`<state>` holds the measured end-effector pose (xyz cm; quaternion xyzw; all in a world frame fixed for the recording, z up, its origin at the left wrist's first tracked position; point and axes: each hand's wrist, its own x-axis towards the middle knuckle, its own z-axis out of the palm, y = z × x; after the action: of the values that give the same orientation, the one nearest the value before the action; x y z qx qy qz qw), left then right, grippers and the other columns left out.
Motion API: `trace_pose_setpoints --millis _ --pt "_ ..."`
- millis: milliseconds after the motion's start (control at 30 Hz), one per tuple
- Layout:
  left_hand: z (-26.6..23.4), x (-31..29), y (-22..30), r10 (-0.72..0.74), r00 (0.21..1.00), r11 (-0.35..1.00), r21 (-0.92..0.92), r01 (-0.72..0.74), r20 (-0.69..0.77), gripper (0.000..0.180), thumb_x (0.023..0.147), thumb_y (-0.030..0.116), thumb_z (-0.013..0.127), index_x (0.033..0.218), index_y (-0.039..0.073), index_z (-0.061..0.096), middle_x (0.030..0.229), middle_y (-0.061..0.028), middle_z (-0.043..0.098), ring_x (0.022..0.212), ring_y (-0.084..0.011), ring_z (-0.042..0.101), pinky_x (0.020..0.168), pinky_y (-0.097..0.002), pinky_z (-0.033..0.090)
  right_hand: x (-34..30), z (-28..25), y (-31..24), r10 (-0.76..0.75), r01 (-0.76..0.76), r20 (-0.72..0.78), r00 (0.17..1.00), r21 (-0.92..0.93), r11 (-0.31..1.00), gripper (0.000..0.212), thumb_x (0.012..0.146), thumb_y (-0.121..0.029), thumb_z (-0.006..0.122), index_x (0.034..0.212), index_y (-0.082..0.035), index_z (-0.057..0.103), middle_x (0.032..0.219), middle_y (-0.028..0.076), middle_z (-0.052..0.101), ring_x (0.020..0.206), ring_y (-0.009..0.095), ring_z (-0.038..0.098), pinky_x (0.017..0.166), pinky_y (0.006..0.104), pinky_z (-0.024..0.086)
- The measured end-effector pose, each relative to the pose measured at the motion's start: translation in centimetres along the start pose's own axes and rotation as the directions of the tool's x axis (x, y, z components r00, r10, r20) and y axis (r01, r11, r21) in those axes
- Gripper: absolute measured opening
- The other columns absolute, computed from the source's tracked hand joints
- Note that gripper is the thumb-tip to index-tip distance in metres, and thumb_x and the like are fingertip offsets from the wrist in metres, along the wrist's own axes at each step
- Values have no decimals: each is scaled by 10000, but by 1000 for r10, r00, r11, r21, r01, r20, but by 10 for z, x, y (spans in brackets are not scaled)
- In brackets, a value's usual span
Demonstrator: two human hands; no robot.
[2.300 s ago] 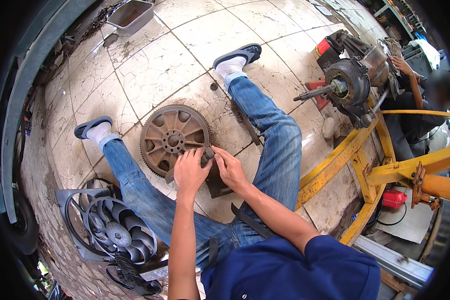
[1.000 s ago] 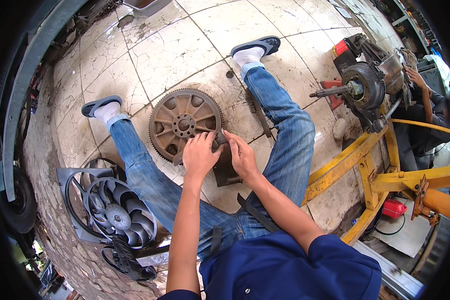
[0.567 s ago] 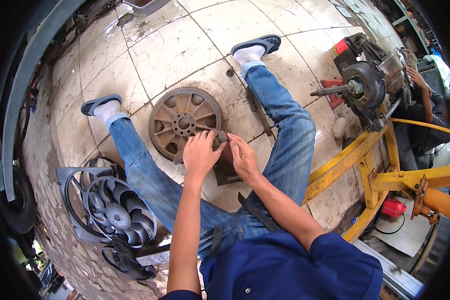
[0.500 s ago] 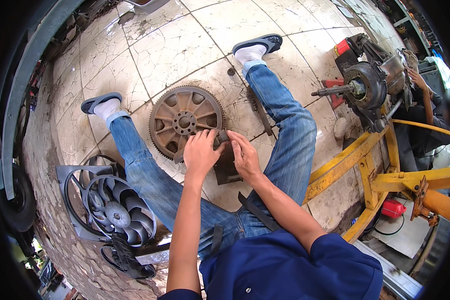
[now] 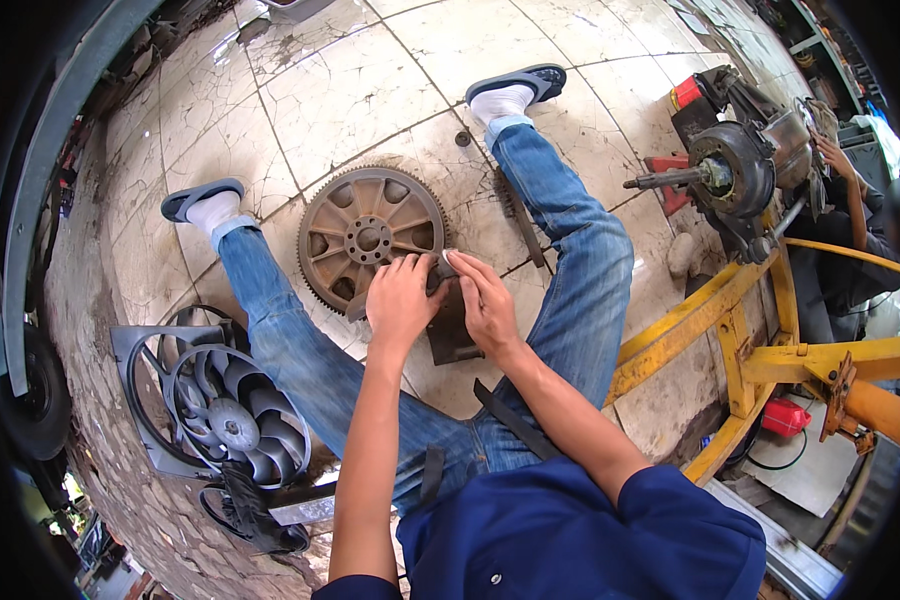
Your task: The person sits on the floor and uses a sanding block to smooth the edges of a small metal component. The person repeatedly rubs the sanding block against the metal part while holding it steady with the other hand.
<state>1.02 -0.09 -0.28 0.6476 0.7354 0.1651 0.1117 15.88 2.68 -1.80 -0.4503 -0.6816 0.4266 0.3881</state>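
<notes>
A toothed metal flywheel (image 5: 342,212), rusty brown with a ring of bolt holes round its centre, lies on the tiles between my legs. Over its near right edge, my left hand (image 5: 400,300) is closed, fingers curled and thumb bent, around a small dark grey piece (image 5: 438,274). My right hand (image 5: 486,308) presses its fingers together against the other side of that piece. Something small and pale shows at the right fingertips, too small to name. Most of the dark piece is hidden by my hands. Below them lies a dark flat plate (image 5: 454,340).
A brush-like tool (image 5: 518,218) lies beside my right shin, with a small round part (image 5: 462,139) farther off. A radiator fan (image 5: 234,424) stands at left. On the right are a yellow steel frame (image 5: 692,322), a hub assembly (image 5: 735,172) and another person's hand (image 5: 834,155).
My right fingertips have moved slightly up and left over the dark piece, and a pale spot now shows there. My left hand keeps nearly the same place.
</notes>
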Motion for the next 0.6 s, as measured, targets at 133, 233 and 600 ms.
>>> trace_pose_setpoints --millis 133,233,600 --pt "-4 2 4 -25 1000 999 -21 26 15 442 816 415 730 1115 98 663 1026 -70 687 1013 -243 636 900 -376 472 1 -4 28 203 -200 16 979 -117 973 298 1031 -133 477 1239 10 635 1206 183 662 1109 308 639 967 355 487" --pt "-5 3 6 -17 999 1000 -7 17 31 441 821 415 730 1120 98 662 1027 -68 688 1014 -244 636 907 -379 472 7 -11 18 122 -119 -67 990 41 992 321 1042 -175 476 1261 9 621 1186 187 669 1091 281 657 932 349 503" --pt "-3 0 3 -21 999 1000 -6 21 45 441 806 372 742 1137 94 655 1062 -69 681 1037 -234 629 910 -376 472 4 -2 16 64 -80 113 992 151 985 357 1039 -151 482 1358 -14 565 1265 181 656 1175 258 635 989 336 478"
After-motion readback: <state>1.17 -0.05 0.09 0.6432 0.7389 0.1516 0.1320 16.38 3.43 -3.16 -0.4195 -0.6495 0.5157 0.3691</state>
